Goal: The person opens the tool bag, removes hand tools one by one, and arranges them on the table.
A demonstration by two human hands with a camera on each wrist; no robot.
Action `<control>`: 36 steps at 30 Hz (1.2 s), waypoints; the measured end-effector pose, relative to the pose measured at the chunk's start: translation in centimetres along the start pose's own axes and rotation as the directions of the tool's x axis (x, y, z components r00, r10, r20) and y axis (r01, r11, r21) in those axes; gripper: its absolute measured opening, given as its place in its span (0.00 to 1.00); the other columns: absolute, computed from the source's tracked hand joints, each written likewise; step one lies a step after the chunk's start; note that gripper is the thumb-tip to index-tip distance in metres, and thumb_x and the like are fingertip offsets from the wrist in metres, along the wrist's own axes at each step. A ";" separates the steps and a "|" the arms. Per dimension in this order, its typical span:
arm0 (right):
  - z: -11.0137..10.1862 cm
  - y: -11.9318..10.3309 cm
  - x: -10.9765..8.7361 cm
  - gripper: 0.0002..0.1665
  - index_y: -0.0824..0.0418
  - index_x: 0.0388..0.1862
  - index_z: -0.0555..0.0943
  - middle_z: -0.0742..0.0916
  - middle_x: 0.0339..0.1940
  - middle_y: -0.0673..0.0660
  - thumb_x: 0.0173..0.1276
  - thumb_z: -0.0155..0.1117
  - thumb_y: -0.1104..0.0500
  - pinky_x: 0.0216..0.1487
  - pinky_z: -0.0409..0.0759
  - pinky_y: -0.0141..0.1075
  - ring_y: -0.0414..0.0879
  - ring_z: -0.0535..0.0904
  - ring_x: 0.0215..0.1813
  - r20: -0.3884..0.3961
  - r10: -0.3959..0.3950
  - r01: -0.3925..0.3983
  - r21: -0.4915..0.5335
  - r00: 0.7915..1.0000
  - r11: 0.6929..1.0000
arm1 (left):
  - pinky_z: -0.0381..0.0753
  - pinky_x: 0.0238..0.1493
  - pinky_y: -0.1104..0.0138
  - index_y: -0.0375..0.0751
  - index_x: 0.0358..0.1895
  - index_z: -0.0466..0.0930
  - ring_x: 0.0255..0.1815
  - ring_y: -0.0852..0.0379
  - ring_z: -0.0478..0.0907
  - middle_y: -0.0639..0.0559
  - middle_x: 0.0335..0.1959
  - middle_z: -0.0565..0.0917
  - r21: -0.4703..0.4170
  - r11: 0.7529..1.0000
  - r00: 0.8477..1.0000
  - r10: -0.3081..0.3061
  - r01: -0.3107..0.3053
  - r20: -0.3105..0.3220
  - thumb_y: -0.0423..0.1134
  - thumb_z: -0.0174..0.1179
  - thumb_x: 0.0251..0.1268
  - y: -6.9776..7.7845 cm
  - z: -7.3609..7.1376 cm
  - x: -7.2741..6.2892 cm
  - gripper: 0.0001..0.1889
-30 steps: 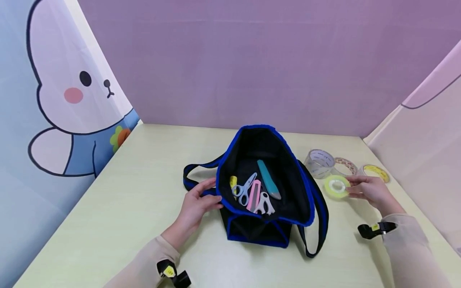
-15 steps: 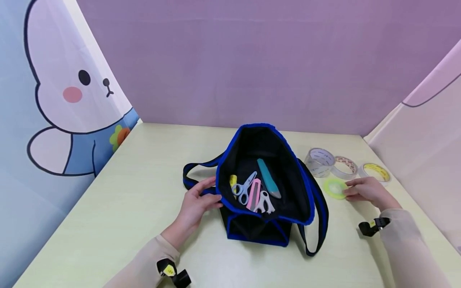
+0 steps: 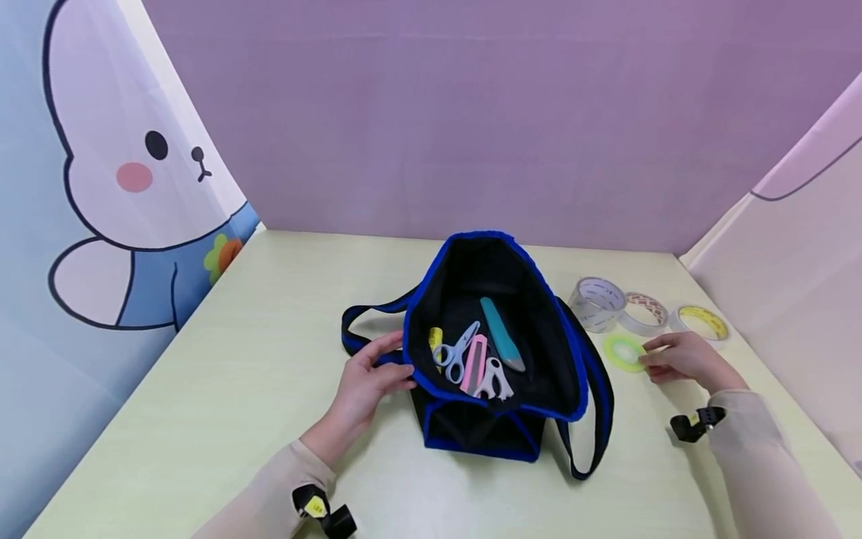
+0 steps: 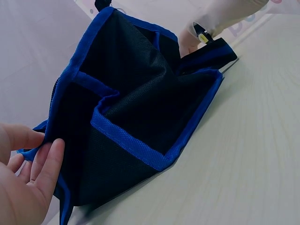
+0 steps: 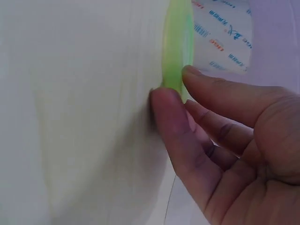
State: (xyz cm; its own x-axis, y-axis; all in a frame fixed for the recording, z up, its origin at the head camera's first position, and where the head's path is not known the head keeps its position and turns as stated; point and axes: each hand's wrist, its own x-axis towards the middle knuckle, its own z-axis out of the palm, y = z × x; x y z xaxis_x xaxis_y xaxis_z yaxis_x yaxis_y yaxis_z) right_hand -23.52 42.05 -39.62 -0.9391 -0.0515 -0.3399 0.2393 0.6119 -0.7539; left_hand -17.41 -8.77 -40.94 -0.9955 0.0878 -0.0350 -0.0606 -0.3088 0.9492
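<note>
Translucent yellow-green ring of tape (image 3: 614,359) first: in the head view it's sitting at the right of the pale table (image 3: 269,374), and the right hand (image 3: 690,361) is pinching its edge. Can't tell if it's touching the tabletop. The left hand (image 3: 364,385) is pinching the black fabric bag with blue trim (image 3: 480,428) by its rim. Versus a second ago, the ring is looking flatter and that right hand is sitting slightly further left; the bag's staying put. Counting up: three wider tape rolls (image 3: 595,318) are resting just behind the ring, and the bag is holding two pairs of scissors (image 3: 456,355), one pink cutter (image 3: 475,364), one teal tool (image 3: 501,335) and one yellow stick (image 3: 436,343).

Left wrist cam: the fingertips are clamping the bag's blue edge, and the right arm is showing behind.

Right wrist cam: two fingertips are squeezing the ring, which is showing edge-on, while one printed roll is sitting beyond.
</note>
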 end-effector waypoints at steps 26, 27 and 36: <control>0.5 -8.7 -1.9 0.31 0.81 0.63 0.67 0.86 0.33 0.48 0.72 0.63 0.61 0.37 0.88 0.38 0.44 0.85 0.32 -0.152 -0.247 0.250 0.000 0.957 0.968 | 0.88 0.36 0.64 0.28 0.67 0.71 0.27 0.58 0.82 0.39 0.59 0.73 -0.005 1.000 1.000 -0.001 0.001 0.009 0.15 0.58 0.58 -0.1 -0.1 0.0 0.30; 0.6 -9.3 -1.9 0.30 0.81 0.63 0.68 0.86 0.32 0.48 0.72 0.63 0.61 0.37 0.88 0.38 0.43 0.85 0.31 -0.156 -0.260 0.264 0.008 0.953 0.964 | 0.88 0.36 0.64 0.28 0.67 0.71 0.27 0.58 0.82 0.39 0.59 0.73 -0.004 1.000 1.000 -0.001 0.001 0.009 0.15 0.58 0.58 -0.2 -0.1 0.0 0.30; 2.8 -15.0 -1.8 0.27 0.77 0.61 0.72 0.85 0.27 0.44 0.70 0.65 0.61 0.31 0.87 0.35 0.41 0.84 0.26 -0.196 -0.376 0.382 -0.008 0.906 0.924 | 0.88 0.36 0.64 0.28 0.66 0.71 0.27 0.57 0.82 0.39 0.59 0.73 -0.001 1.000 1.000 -0.001 0.001 0.007 0.15 0.58 0.58 -0.2 -0.2 0.1 0.30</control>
State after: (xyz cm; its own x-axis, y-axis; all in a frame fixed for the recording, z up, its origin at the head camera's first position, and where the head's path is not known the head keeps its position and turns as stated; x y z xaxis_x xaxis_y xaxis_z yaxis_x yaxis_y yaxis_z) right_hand -24.73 30.78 -29.25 -0.9888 -0.1219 0.0862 -0.1397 0.5523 -0.8219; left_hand -17.50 -8.86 -41.16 -0.9949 0.0946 -0.0338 -0.0617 -0.3094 0.9489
